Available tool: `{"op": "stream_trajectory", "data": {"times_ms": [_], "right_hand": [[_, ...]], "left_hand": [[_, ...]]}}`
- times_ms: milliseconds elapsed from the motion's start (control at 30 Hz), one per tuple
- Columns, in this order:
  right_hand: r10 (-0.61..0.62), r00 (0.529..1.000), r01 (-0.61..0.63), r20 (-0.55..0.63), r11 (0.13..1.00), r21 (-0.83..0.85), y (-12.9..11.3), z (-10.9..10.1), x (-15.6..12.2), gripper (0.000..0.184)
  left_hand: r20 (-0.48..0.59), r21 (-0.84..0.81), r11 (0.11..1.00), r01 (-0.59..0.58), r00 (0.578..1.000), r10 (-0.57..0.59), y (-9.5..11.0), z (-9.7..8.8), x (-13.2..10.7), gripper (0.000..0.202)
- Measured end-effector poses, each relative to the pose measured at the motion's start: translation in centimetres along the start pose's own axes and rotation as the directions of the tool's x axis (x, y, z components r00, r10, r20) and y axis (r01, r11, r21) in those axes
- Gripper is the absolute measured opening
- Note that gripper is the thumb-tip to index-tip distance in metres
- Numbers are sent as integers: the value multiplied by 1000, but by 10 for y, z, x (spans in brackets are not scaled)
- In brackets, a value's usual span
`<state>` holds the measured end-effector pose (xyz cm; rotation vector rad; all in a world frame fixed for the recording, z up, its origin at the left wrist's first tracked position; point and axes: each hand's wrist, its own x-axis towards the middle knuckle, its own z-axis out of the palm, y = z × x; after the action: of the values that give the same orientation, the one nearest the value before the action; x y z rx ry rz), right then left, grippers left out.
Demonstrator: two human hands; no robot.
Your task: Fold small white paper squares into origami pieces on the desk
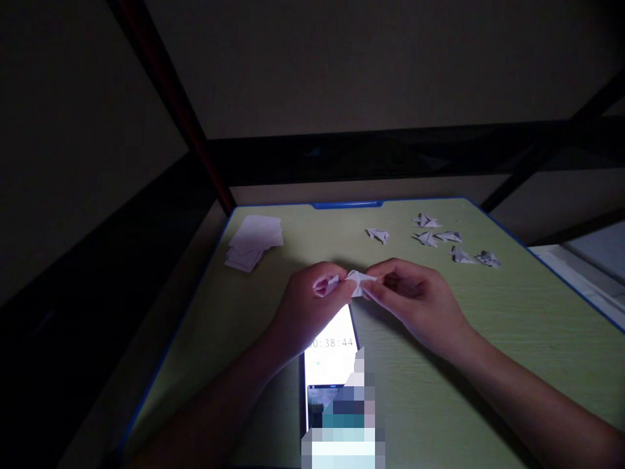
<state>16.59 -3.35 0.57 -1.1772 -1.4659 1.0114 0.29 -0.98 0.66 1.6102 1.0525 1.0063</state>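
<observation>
Between my two hands is a small piece of folded white paper (360,283), held a little above the table. My left hand (317,293) pinches its left side between thumb and fingers. On the other side, the thumb and forefinger of my right hand (415,296) grip the right edge. The fingertips hide part of the folds. Just below the hands lies a phone (332,365) with a bright screen showing running digits; a pixelated patch covers its lower right.
The light green table (512,352) has a blue rim. A stack of white paper sheets (256,238) lies at the far left. Several small folded paper pieces (426,239) are scattered at the far right, one (377,235) nearer the middle. A white box-like object (586,280) stands beyond the right edge.
</observation>
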Motion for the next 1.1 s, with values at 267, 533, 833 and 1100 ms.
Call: {"op": "stream_trajectory", "data": {"times_ms": [267, 533, 833, 1100], "right_hand": [[-430, 899, 404, -82, 887, -224, -8, -6, -3, 21], [-373, 928, 368, -2, 916, -158, -8, -2, -6, 33], [-407, 913, 383, 10, 850, -362, -7, -2, -1, 17], [-464, 886, 424, 12, 799, -427, -4, 0, -2, 18]], "left_hand": [[130, -318, 928, 197, 978, -163, 1, -11, 7, 37], [329, -443, 839, 315, 928, -175, 7, -7, 2, 12], [47, -499, 833, 238, 968, -248, 1, -1, 4, 13], [92, -525, 806, 274, 959, -266, 3, 2, 2, 18]]}}
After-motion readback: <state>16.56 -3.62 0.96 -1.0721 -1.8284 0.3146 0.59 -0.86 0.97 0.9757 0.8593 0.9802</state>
